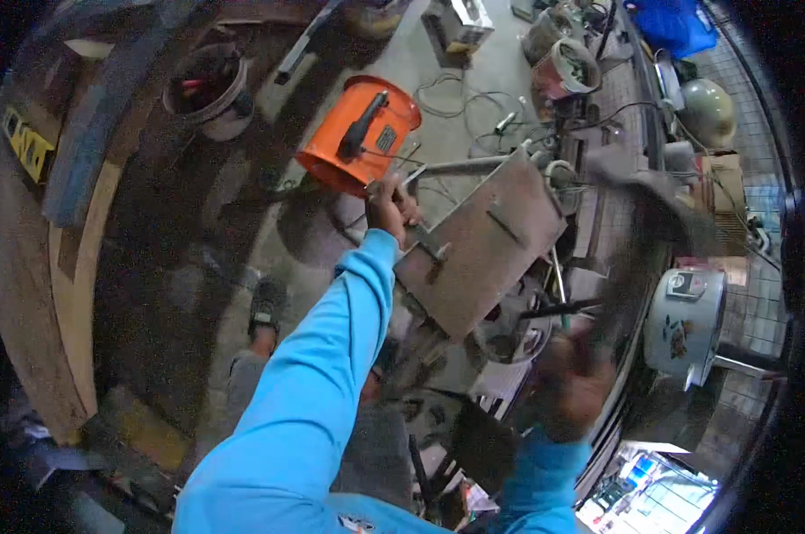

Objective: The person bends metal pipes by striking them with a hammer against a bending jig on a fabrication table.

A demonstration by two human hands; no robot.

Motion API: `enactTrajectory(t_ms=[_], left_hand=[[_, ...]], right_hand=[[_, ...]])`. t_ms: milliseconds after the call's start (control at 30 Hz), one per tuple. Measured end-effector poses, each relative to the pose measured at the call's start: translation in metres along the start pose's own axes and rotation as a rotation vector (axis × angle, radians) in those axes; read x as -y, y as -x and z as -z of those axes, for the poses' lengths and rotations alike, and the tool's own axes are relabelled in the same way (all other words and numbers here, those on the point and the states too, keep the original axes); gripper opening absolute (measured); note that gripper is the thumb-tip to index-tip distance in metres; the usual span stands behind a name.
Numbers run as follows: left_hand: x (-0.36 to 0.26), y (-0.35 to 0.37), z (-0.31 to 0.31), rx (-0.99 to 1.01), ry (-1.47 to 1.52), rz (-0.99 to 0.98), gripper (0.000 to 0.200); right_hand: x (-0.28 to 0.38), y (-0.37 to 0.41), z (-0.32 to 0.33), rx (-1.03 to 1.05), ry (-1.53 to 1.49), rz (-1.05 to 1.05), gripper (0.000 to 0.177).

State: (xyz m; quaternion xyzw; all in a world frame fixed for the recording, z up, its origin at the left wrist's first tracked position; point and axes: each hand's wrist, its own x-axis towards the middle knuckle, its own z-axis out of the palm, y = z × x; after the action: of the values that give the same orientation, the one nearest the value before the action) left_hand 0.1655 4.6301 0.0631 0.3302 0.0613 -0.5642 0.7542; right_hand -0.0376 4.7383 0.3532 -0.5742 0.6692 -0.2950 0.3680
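— Entry one, nearest first. Hands?

— Left hand [392, 206], blue sleeve, is closed on the upper corner of the plate [482, 240]. Right hand [567, 387] is motion-blurred; I cannot tell its grip. A dark smear [651, 231] rises from it.

— Plate position?

— Rusty and flat, tilted, raised over a clutter of metal scraps, centre of the scene. A shoe [264, 307] stands below the left arm.

— Surface?

— Grey concrete floor [438, 71], stained, with loose cables [460, 102] across it. Tiles [758, 294] to the right.

— Further out?

— Cooker [687, 320], white, on the right near the tiles. Orange box [358, 133] with a black handle, just beyond the left hand. Blue sheet [678, 27] at the far end.

— Writing?

— Small dark label on the orange box, unreadable. Yellow tag [24, 142] on the left, marks too small to read. The cooker's panel is also illegible.
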Motion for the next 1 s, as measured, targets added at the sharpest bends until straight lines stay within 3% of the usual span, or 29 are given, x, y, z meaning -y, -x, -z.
enactTrajectory(t_ms=[33,100,133,200,233,267,333,400,433,533,567,600,667,733,767,833,900,933,1000], left_hand=[[0.000,0.000,-0.002,0.092,-0.036,-0.024,0.038],[0.001,-0.002,-0.004,0.137,-0.054,0.004,0.039],[-0.001,-0.006,-0.003,0.169,-0.078,0.020,0.039],[0.003,-0.002,-0.006,0.148,-0.175,-0.012,0.042],[0.001,0.005,-0.008,0.171,-0.260,-0.059,0.042],[0.001,0.012,-0.010,0.197,-0.342,-0.105,0.042],[0.004,0.008,0.002,0.231,-0.466,-0.233,0.035],[0.017,0.026,0.005,0.239,-0.686,-0.391,0.032],[0.013,0.051,-0.027,0.241,-0.583,-0.435,0.029],[0.023,0.065,-0.029,0.157,-0.624,-0.593,0.029],[0.025,0.067,-0.025,0.160,-0.541,-0.418,0.028],[0.026,0.067,-0.019,0.170,-0.587,-0.474,0.029],[0.026,0.061,-0.006,0.173,-0.642,-0.576,0.029],[0.027,0.058,0.001,0.156,-0.668,-0.662,0.029],[0.028,0.061,0.001,0.164,-0.650,-0.708,0.027],[0.021,0.055,-0.007,0.126,-0.656,-0.726,0.027],[0.011,0.071,-0.010,0.021,-0.726,-0.591,0.032],[0.011,0.071,-0.018,0.060,-0.731,-0.662,0.033],[0.020,0.085,-0.025,0.111,-0.743,-0.788,0.033]], right_hand=[[0.010,-0.017,0.040,0.239,-0.004,0.144,0.030],[0.004,-0.030,0.050,0.276,-0.047,0.436,0.025],[-0.016,-0.019,0.002,0.048,-0.095,0.587,0.023],[-0.089,-0.008,-0.053,-0.042,0.254,0.450,0.027],[-0.139,0.004,-0.067,0.107,0.644,0.152,0.033],[-0.186,0.010,-0.062,0.256,0.372,-0.018,0.036],[-0.151,0.011,-0.028,0.055,0.252,0.042,0.034],[-0.058,0.011,0.007,0.033,0.214,-0.167,0.027],[-0.041,0.012,0.017,-0.078,0.053,-0.088,0.025],[-0.033,0.010,0.028,-0.052,-0.322,0.319,0.023],[-0.041,0.004,0.019,0.005,-0.401,0.491,0.023],[-0.049,-0.001,0.010,0.079,-0.482,0.654,0.023],[-0.112,0.022,-0.031,0.054,-0.458,0.256,0.027],[-0.178,0.029,-0.075,0.113,-0.038,-0.076,0.028],[-0.186,0.028,-0.083,0.138,0.453,-0.087,0.028],[-0.129,0.013,-0.056,0.121,0.340,-0.050,0.029],[-0.086,0.024,-0.013,0.087,0.170,-0.121,0.028],[-0.072,0.020,0.001,0.041,0.034,-0.155,0.028],[-0.031,0.015,0.006,-0.155,-0.351,0.097,0.028]])
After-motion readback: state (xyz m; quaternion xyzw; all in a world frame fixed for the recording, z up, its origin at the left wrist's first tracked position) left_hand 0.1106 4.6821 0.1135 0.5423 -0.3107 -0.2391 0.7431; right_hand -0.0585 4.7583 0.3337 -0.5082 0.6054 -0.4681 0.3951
